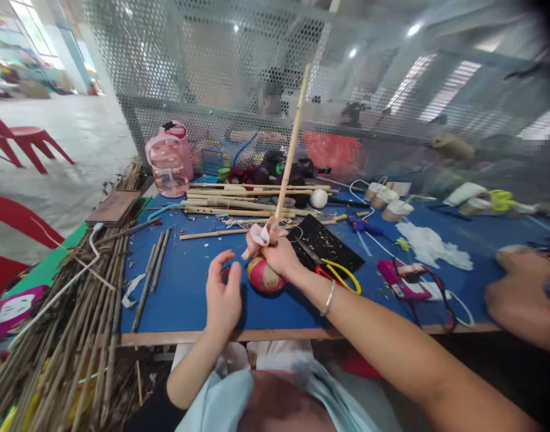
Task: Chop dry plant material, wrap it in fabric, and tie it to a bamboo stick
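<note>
My right hand point(278, 251) is closed around the lower end of a long bamboo stick point(291, 147) that rises tilted away from me. A strip of pale tape or paper point(261, 234) is wrapped at the grip. Below that hand a red and pink round ball point(264, 277) rests on the blue tabletop point(189, 282), fixed to the stick's foot. My left hand point(223, 294) hovers just left of the ball, fingers curled and apart, holding nothing.
Cut bamboo sticks point(239, 201) lie across the table's far side, with a pink water jug point(169, 159), yellow-handled scissors point(337, 273) on a black sheet, a white ball point(318, 198) and cups. Bundled bamboo canes point(54, 336) are heaped on the left. Another person's arm point(522, 294) is at right.
</note>
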The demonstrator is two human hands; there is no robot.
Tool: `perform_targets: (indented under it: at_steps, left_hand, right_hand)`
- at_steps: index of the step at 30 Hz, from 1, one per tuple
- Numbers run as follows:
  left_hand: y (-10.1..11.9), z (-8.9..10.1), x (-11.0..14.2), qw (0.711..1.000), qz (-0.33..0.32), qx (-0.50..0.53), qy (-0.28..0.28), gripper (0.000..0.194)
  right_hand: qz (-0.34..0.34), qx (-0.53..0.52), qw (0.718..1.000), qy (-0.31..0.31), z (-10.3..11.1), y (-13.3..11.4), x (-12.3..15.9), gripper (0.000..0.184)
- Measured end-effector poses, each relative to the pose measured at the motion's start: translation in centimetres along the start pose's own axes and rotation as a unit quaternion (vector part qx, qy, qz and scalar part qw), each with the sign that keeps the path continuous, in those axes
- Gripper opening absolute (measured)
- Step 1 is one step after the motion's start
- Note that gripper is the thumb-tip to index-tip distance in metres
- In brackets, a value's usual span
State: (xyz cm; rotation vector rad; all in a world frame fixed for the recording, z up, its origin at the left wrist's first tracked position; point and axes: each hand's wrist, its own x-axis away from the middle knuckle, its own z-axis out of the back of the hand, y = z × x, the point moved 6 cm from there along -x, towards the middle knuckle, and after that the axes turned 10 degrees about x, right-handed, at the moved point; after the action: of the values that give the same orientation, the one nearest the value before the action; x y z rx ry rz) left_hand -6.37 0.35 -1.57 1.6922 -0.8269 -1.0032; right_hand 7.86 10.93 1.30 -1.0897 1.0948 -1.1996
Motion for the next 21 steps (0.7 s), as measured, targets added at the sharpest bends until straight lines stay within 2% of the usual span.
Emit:
perform_targets:
  at_steps: [1,2,4,6,8,9,11,13,16,18,21]
  left_hand:
    - [0.9,-1.1,0.5,0.994,-0.075,-0.054,-0.061,0.035]
    - [1.7,-2.0,1.3,0.976,-0.154,-0.106,-0.114,0.043]
    - [2.6,-2.8,2.6,0.928,-0.281,-0.183,-0.163,0.063]
    - [3.3,-1.8,2.9,0.906,-0.353,-0.199,-0.12,0.065]
    - [4.3,-0.3,2.7,0.906,-0.386,-0.161,-0.065,0.05]
    - [4.8,0.2,2.6,0.911,-0.386,-0.133,-0.052,0.042]
    - [5.8,0.9,2.2,0.933,-0.351,-0.072,-0.04,0.032]
    - [6.2,1.2,1.9,0.963,-0.268,-0.007,-0.025,0.027]
    - [5.5,1.2,1.5,0.988,-0.109,0.106,0.015,0.026]
    - [4.5,0.7,1.1,0.981,-0.014,0.192,0.028,0.027]
    - [2.4,-0.3,0.3,0.95,0.124,0.284,0.033,0.029]
  right_hand:
    - [-0.006,-0.024,1.0,0.004,-0.3,-0.2,0.4,0.012]
    - [-0.01,-0.046,0.999,0.009,-0.7,-0.3,1.1,0.01]
    - [-0.032,-0.105,0.994,0.028,-1.7,-0.3,3.0,0.016]
    - [-0.067,-0.167,0.982,0.055,-2.9,-0.1,5.0,0.023]
    - [-0.068,-0.204,0.973,0.086,-3.7,-0.4,6.8,0.027]
    - [-0.045,-0.207,0.972,0.1,-3.7,-0.8,7.5,0.028]
    - [0.036,-0.176,0.977,0.112,-3.4,-1.9,8.4,0.029]
    - [0.096,-0.138,0.981,0.093,-3.0,-2.8,8.6,0.028]
    - [0.111,-0.12,0.986,0.022,-2.8,-3.2,8.1,0.027]
    - [0.091,-0.126,0.988,-0.002,-2.8,-3.1,7.5,0.022]
    - [0.062,-0.141,0.988,0.017,-2.8,-2.7,6.6,0.013]
